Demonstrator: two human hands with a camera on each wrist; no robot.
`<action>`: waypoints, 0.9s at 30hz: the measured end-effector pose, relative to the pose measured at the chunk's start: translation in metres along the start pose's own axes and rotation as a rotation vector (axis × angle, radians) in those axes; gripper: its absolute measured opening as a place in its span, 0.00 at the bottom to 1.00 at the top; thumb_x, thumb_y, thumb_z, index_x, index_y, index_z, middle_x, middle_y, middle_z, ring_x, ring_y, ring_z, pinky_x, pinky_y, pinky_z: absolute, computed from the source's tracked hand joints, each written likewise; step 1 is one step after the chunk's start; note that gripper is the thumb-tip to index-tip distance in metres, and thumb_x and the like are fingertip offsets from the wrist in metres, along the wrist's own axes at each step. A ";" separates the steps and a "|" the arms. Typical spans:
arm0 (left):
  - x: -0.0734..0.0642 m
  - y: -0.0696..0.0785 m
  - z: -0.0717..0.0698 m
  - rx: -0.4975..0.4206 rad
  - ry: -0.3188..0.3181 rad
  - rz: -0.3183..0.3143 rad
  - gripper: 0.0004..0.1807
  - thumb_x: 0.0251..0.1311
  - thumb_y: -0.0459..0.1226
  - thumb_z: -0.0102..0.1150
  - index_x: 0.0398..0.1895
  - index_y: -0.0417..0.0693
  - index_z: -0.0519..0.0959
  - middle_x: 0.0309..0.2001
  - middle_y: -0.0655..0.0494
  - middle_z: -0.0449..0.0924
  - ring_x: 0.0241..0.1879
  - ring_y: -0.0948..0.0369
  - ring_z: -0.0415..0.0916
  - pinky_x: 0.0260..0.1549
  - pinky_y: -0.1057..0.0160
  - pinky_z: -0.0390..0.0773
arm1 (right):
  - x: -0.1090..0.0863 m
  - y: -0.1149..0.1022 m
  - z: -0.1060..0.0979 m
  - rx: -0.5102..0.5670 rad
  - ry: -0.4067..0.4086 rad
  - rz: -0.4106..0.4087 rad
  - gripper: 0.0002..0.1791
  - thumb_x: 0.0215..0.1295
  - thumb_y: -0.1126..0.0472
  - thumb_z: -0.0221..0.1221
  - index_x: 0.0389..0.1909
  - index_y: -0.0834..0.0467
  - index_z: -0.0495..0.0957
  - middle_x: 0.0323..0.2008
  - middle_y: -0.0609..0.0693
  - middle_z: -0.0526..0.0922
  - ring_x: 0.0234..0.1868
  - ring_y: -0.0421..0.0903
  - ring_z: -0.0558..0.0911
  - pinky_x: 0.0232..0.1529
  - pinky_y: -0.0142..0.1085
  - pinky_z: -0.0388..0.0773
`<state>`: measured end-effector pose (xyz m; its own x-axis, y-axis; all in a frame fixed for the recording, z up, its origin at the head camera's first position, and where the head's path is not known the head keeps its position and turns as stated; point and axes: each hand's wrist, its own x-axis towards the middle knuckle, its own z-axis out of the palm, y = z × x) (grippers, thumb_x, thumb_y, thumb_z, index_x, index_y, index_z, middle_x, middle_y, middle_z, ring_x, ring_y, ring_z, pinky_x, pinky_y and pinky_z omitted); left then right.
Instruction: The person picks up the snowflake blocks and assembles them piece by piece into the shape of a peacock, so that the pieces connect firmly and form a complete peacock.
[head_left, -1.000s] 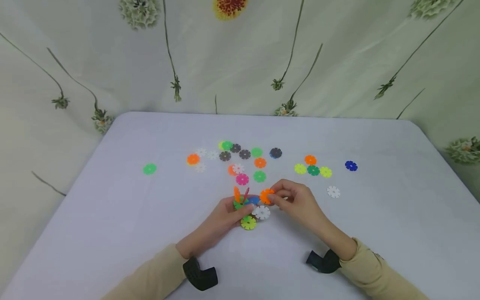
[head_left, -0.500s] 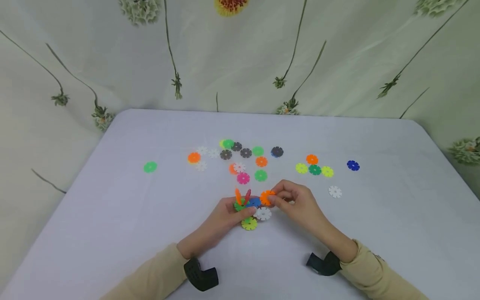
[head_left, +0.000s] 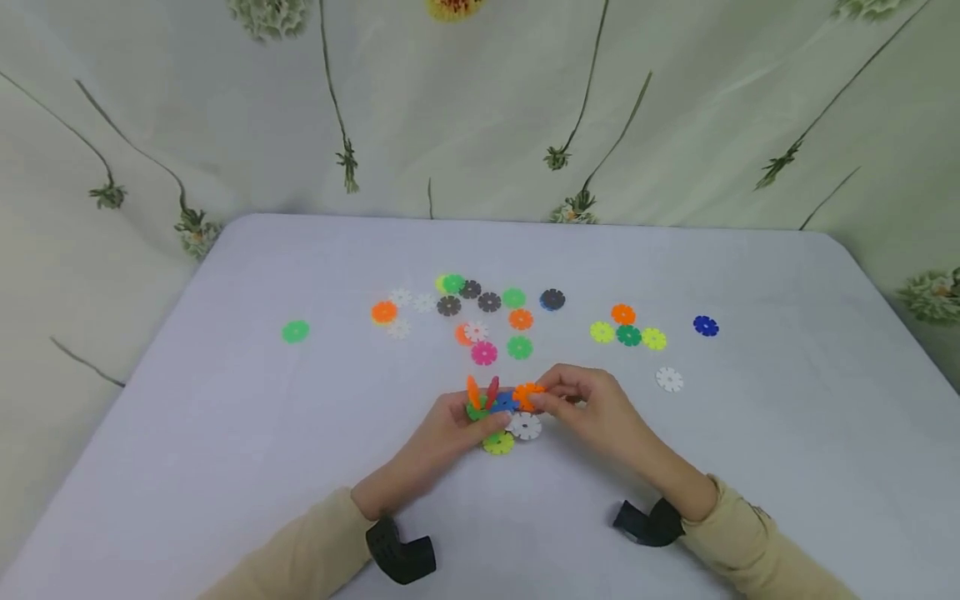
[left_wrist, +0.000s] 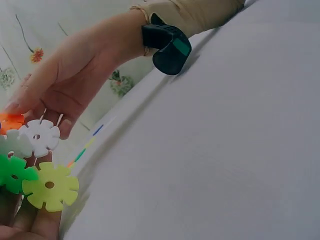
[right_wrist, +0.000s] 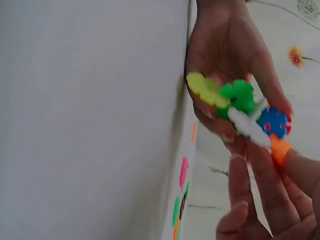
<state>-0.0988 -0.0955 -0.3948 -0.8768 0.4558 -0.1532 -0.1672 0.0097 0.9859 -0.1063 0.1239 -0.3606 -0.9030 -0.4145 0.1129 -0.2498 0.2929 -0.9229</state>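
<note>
In the head view, my left hand (head_left: 450, 429) grips a cluster of interlocked notched plastic discs with thumb and fingers. The cluster shows a blue disc (head_left: 504, 404), a white disc (head_left: 525, 426), a yellow-green disc (head_left: 498, 442) and a green disc (head_left: 477, 411). An orange disc (head_left: 472, 392) and a red disc (head_left: 492, 392) stand edge-up at its far side. My right hand (head_left: 596, 408) pinches another orange disc (right_wrist: 280, 149) at the blue disc's right edge. Whether its notch is engaged cannot be told. Fingers hide part of the cluster.
Several loose discs lie flat beyond the hands, among them a pink disc (head_left: 484, 353) and a green disc (head_left: 520, 347). Others lie right, such as a white disc (head_left: 670, 380) and a dark blue disc (head_left: 706, 326). One green disc (head_left: 296, 332) lies far left.
My right hand has moved the pinched orange disc slightly left, from the blue disc's side to overlapping its edge. The left hand keeps its hold on the cluster. The head view has shifted a little.
</note>
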 end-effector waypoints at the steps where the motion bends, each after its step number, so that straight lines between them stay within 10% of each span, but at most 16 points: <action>1: 0.000 0.001 0.000 -0.024 0.001 -0.011 0.21 0.62 0.41 0.59 0.53 0.35 0.76 0.34 0.50 0.79 0.34 0.58 0.72 0.34 0.69 0.74 | 0.002 0.001 -0.007 -0.012 -0.030 0.018 0.05 0.63 0.64 0.59 0.37 0.62 0.79 0.31 0.48 0.83 0.33 0.47 0.81 0.32 0.35 0.76; 4: 0.000 0.001 -0.001 -0.120 -0.009 -0.034 0.21 0.63 0.41 0.58 0.51 0.32 0.74 0.38 0.47 0.80 0.36 0.56 0.75 0.39 0.67 0.76 | 0.005 0.006 -0.039 -0.079 -0.074 0.082 0.09 0.66 0.63 0.57 0.42 0.63 0.78 0.34 0.51 0.83 0.34 0.50 0.80 0.31 0.36 0.76; 11: -0.002 0.000 -0.004 -0.263 -0.048 -0.032 0.22 0.64 0.38 0.57 0.54 0.31 0.69 0.49 0.41 0.76 0.45 0.53 0.74 0.48 0.61 0.74 | -0.013 0.027 -0.124 -0.616 -0.134 0.193 0.15 0.56 0.67 0.65 0.45 0.63 0.76 0.39 0.52 0.76 0.35 0.48 0.75 0.34 0.39 0.74; 15: -0.001 0.001 -0.004 -0.248 -0.048 -0.022 0.22 0.64 0.39 0.57 0.55 0.33 0.69 0.47 0.44 0.75 0.45 0.54 0.73 0.48 0.62 0.74 | -0.018 0.041 -0.139 -0.657 -0.179 0.255 0.16 0.53 0.64 0.67 0.41 0.63 0.74 0.33 0.50 0.74 0.32 0.47 0.73 0.33 0.40 0.73; 21: -0.002 0.001 -0.004 -0.087 -0.038 -0.030 0.23 0.65 0.43 0.54 0.55 0.35 0.73 0.48 0.48 0.76 0.47 0.55 0.70 0.46 0.65 0.73 | -0.009 0.039 -0.118 -0.505 -0.124 0.242 0.07 0.61 0.64 0.61 0.34 0.60 0.73 0.24 0.47 0.74 0.24 0.46 0.71 0.23 0.33 0.70; 27: -0.001 0.003 -0.003 0.033 -0.070 -0.036 0.24 0.68 0.50 0.47 0.57 0.44 0.75 0.47 0.54 0.77 0.49 0.60 0.70 0.50 0.63 0.70 | 0.008 0.014 -0.052 -0.076 -0.016 0.153 0.07 0.66 0.66 0.56 0.41 0.66 0.76 0.23 0.54 0.80 0.23 0.52 0.77 0.24 0.34 0.77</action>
<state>-0.0993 -0.0985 -0.3917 -0.8365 0.5159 -0.1846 -0.1822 0.0558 0.9817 -0.1348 0.1699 -0.3539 -0.9269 -0.3737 -0.0335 -0.1361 0.4182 -0.8981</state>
